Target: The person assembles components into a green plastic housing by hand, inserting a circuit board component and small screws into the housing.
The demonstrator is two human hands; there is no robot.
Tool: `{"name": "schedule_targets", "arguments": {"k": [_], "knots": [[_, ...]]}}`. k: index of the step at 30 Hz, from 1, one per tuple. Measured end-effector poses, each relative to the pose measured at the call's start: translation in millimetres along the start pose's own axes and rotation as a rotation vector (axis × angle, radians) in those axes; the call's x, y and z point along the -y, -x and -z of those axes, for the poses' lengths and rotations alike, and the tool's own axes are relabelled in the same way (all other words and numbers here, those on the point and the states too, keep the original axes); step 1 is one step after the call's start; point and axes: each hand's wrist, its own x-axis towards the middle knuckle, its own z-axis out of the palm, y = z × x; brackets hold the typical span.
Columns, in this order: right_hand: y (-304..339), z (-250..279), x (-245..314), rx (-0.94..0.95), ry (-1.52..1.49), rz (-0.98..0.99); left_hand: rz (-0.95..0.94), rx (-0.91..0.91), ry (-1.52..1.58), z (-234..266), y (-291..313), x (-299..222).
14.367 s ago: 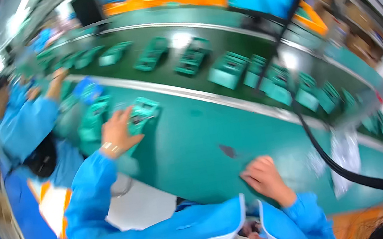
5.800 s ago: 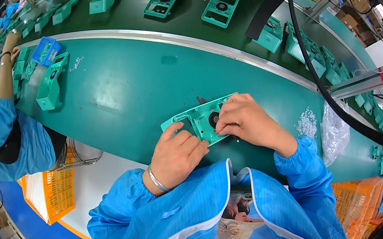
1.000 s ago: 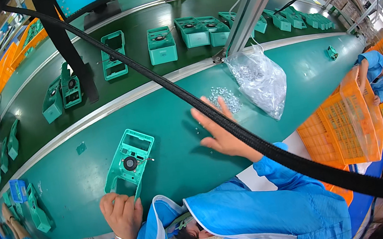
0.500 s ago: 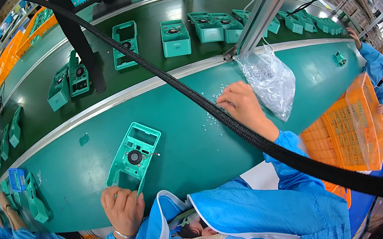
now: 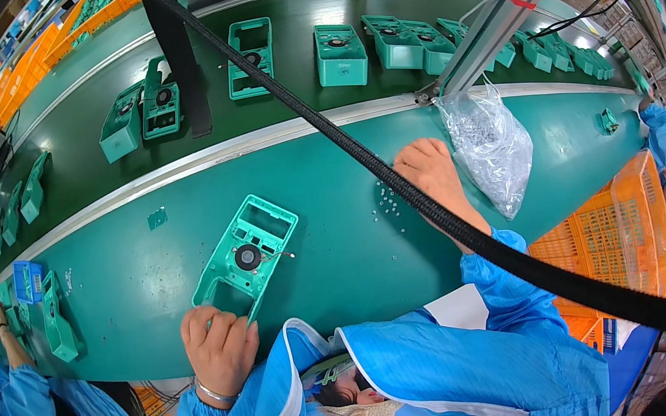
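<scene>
A green plastic housing (image 5: 227,269) with a round black fan (image 5: 248,257) and a short wire lies tilted on the green worktable. My left hand (image 5: 220,344) is closed around its near end, fingers curled over the rim. Farther right, my right hand (image 5: 429,172) rests at a scatter of small whitish pieces (image 5: 386,198). Its fingers are curled down with the tips hidden, so what they hold cannot be made out. Just right of that hand stands a clear plastic bag (image 5: 492,151) full of similar small pieces.
Several green housings (image 5: 342,58) line the dark belt (image 5: 218,130) beyond the metal rail. A metal post (image 5: 514,4) rises behind the bag. A black strap (image 5: 320,124) crosses the view. Orange crates (image 5: 594,229) stand right; co-workers sit left and right.
The whole view has shifted a little. My right hand has moved slightly away from me among the small pieces, its fingers now more curled. My left hand keeps its hold on the housing.
</scene>
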Motion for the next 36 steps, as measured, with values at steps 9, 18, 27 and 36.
{"name": "schedule_targets", "arguments": {"k": [9, 18, 27, 36], "knots": [[-4, 1, 4, 0.029, 0.062, 0.024, -0.011, -0.004, 0.026, 3, -1, 2], [-21, -2, 49, 0.082, -0.39, -0.203, -0.051, -0.032, 0.064, 3, 4, 3], [-77, -49, 146, 0.094, -0.541, 0.083, -0.057, -0.012, 0.079, 0, 17, -10], [-74, -40, 162, 0.219, -0.56, 0.185, -0.051, -0.018, 0.115, -2, 18, -6]]}}
